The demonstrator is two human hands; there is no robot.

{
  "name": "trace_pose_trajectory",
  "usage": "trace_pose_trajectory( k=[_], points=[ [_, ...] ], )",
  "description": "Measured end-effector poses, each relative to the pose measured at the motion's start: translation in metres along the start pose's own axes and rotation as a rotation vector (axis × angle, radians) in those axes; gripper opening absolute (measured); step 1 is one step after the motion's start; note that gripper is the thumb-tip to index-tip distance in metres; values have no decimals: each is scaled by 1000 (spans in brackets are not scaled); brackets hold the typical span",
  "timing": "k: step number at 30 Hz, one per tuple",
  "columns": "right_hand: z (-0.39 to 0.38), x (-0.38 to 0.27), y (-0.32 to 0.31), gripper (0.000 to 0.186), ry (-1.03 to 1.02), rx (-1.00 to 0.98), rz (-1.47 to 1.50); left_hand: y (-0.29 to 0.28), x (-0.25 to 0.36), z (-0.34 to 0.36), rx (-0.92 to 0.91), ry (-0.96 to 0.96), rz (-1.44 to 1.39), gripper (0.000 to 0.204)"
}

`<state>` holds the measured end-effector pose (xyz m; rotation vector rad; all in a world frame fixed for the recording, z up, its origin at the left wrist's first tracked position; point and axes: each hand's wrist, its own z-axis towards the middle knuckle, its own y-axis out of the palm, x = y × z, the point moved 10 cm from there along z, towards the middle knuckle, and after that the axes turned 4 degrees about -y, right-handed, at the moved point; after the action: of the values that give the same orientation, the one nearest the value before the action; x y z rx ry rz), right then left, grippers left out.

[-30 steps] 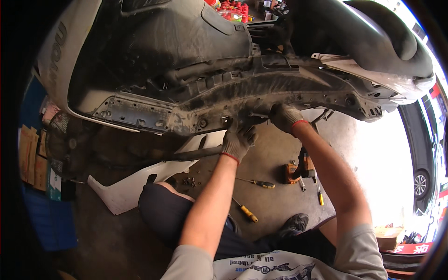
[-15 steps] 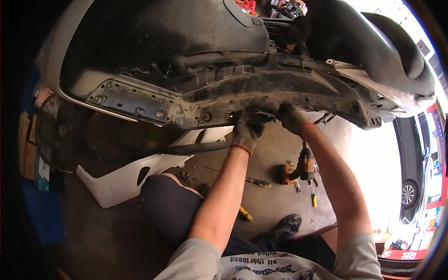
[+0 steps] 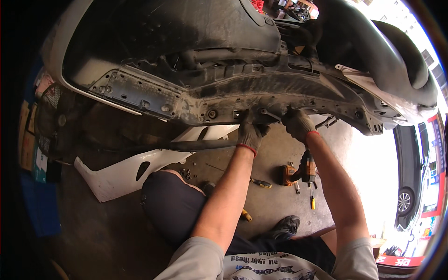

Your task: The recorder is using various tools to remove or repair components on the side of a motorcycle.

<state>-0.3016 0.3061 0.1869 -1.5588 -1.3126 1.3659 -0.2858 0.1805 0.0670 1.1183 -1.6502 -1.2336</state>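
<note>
Above me a dusty scooter body spans the view, its dark lower frame (image 3: 219, 107) exposed. My left hand (image 3: 252, 136) wears a grey knit glove with a red cuff; its fingers curl up at the frame's lower edge, and what they hold is hidden. Just right of it, my gloved right hand (image 3: 298, 123) is closed at the end of a small metal wrench (image 3: 270, 115) lying against the frame. A dark hose or bar (image 3: 200, 145) runs leftward behind my left wrist. Below my right hand an orange-and-black cordless drill (image 3: 289, 175) stands on the concrete floor (image 3: 275, 200).
A white fairing panel (image 3: 112, 177) lies left of my bent knee. Several screwdrivers (image 3: 312, 199) and small fasteners (image 3: 186, 173) are on the floor. A fan (image 3: 51, 126), cardboard boxes (image 3: 27, 140) and a blue bin (image 3: 39, 205) stand left. A dark car (image 3: 406, 172) is outside at the right.
Both hands have shifted slightly rightward in the picture, along with the scooter body. The wrench between them now slants more steeply down toward my right hand.
</note>
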Motion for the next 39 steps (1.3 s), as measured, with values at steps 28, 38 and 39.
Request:
trace_pose_trajectory(
  k=[28, 38, 39],
  points=[
    [-62, -30, 34, 18, 232, -43, 779, 8, 3, -9, 77, 85, -14, 40],
    [-73, -46, 53, 21, 337, 28, 1031, 0, 3, -9, 155, 102, 39, 36],
    [-74, -44, 55, 21, 334, 25, 1033, -1, 6, -9, 123, 102, 29, 38]
  ],
)
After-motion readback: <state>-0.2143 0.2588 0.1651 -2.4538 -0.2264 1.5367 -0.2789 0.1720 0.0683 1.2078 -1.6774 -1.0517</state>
